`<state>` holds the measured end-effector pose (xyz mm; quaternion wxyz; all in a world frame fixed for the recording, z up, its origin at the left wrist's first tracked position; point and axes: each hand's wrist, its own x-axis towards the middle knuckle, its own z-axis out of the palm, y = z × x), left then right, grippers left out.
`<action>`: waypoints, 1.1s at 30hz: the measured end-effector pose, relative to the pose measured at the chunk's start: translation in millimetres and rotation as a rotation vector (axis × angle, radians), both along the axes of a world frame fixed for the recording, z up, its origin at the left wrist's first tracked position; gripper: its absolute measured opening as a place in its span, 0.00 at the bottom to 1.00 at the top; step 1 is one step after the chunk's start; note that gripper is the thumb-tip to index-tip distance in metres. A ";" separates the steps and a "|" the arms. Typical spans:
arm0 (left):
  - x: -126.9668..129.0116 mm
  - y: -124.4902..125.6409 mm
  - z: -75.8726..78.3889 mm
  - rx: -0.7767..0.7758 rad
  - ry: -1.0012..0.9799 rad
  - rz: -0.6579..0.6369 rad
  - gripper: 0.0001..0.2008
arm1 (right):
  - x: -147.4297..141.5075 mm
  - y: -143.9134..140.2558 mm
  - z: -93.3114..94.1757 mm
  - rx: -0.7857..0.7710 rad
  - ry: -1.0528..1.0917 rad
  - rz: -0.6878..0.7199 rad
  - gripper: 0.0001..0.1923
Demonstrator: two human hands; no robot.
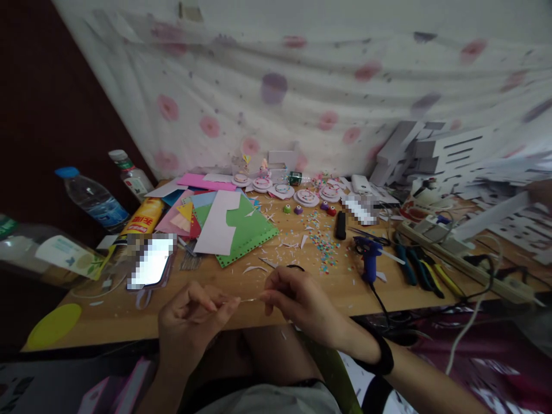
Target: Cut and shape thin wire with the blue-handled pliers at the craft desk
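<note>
Both hands up front, low over the near desk point(129, 313) edge. Thin pale strip point(249, 299) stretched between them, long axis roughly horizontal, left-to-right, tipped slightly up toward the right. Left hand point(190, 325) grip: thumb and fingertips pinched closed on the strip's left end. Right hand point(297, 302) grip: fingertips pinched closed on the right end; black band on that wrist. What the strip is made of can't be told, too thin and blurred.

Counts on the desk: two clear plastic bottles standing far left, blue-capped bottle point(91, 197) and white-capped bottle point(131, 175), plus a third bottle point(43, 253) lying on its side at the left edge. One blue glue gun point(368, 256) right of the hands, cord trailing off the near edge. One green card sheet point(248, 230) with a pale pink sheet point(218, 221) on top of it. One yellow disc point(54, 325) near left corner. Small round punches point(297, 210) mid-desk, about four. Confetti bits point(323, 241) scattered just beside them, too many to count. Pliers point(420, 267) lying right of the gun, exact count unclear.
</note>
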<state>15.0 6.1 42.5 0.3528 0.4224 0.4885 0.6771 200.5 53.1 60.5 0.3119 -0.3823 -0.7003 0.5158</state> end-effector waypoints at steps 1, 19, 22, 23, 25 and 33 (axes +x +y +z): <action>0.4 0.9 -0.7 -0.062 -0.049 0.014 0.17 | 0.8 -1.6 0.4 0.186 -0.075 -0.038 0.11; -3.8 -9.1 3.7 -0.135 0.100 -0.055 0.09 | 19.0 6.6 -2.1 0.578 -0.150 0.014 0.12; -18.8 -9.3 4.0 0.154 0.529 -0.074 0.05 | 10.1 6.4 1.0 0.016 0.007 0.025 0.18; -24.1 -9.0 4.0 0.221 0.649 -0.090 0.06 | 8.6 6.6 2.6 -0.100 0.048 0.038 0.19; -33.2 -7.9 4.2 0.298 0.820 -0.104 0.09 | 7.2 7.2 6.0 -0.265 0.086 0.072 0.21; -34.5 -8.1 10.0 0.446 1.008 -0.208 0.06 | 6.8 12.2 9.2 -0.435 -0.037 0.163 0.23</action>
